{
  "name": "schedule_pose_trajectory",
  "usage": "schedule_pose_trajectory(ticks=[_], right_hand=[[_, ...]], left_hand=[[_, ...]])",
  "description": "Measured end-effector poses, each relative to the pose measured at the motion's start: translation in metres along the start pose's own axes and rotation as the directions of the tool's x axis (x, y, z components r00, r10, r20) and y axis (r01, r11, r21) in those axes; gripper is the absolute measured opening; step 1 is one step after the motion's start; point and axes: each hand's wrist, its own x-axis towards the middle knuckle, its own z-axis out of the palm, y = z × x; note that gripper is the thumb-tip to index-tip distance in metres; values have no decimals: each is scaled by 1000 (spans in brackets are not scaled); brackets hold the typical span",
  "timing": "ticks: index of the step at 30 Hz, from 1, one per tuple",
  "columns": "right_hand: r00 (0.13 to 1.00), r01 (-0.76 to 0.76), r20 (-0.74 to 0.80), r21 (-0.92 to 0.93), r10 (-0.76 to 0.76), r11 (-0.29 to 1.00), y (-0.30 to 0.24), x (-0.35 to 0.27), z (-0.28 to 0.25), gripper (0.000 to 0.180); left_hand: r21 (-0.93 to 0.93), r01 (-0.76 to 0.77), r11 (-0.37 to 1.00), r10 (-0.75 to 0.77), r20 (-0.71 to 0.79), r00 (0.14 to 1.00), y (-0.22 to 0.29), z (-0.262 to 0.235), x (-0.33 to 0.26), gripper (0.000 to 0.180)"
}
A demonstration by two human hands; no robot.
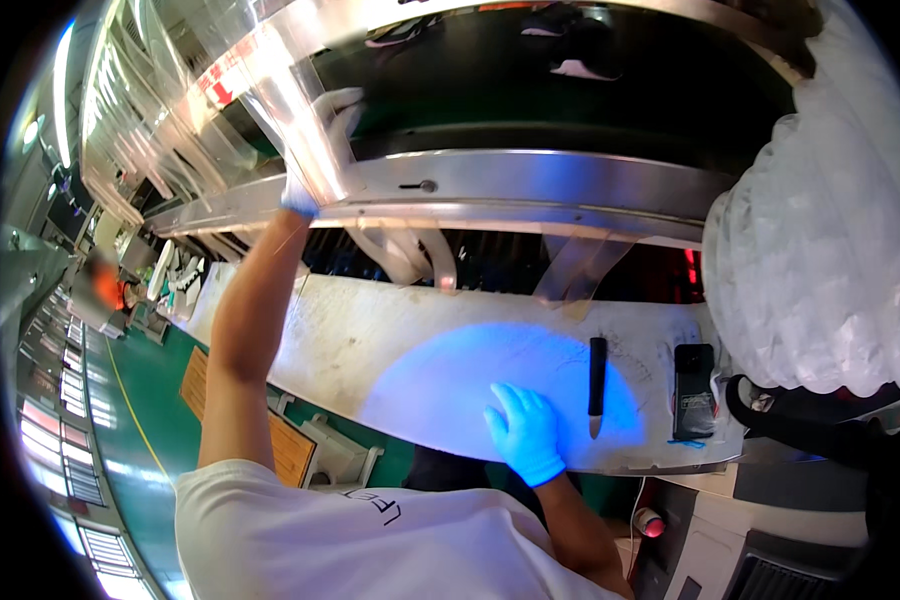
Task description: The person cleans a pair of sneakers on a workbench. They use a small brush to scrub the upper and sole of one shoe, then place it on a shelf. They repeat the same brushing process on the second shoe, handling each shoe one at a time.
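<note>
My left hand (334,140), in a pale glove, reaches far forward over the metal rim of a dark conveyor. A clear plastic strip (290,115) hangs partly in front of it. The fingers that show are stretched out and apart, with nothing visible in them. Lower down, my right hand (526,436) in a blue glove rests at the near edge of the white worktop (340,345), fingers spread and holding nothing. Just right of it lies a black-handled knife (597,385), its short blade toward me. Blue light falls over this part of the worktop.
Shoes (582,60) sit on the dark conveyor (670,115) beyond the metal rail (510,180). A black phone-like device (694,390) lies right of the knife. A white pleated duct (820,260) bulges at the right. Far left, another person (105,285) is near more shoes.
</note>
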Motion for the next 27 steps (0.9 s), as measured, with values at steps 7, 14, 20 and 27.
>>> schedule_pose_trajectory(ticks=[7,14,20,27], right_hand=[[996,87,15,59,-88,995,-9,2,-2,40],[1000,-3,-12,11,3,1000,-6,2,-1,38],[999,-7,-34,48,9,999,-2,5,2,38],[999,-49,8,70,48,996,-5,12,1,39]], left_hand=[[704,43,708,-222,164,961,-5,-21,-268,20],[822,341,457,-500,-79,862,-166,-31,-224,63],[956,275,102,-672,-138,728,-214,30,-203,68],[848,225,480,-688,205,696,-280,-27,-139,55]])
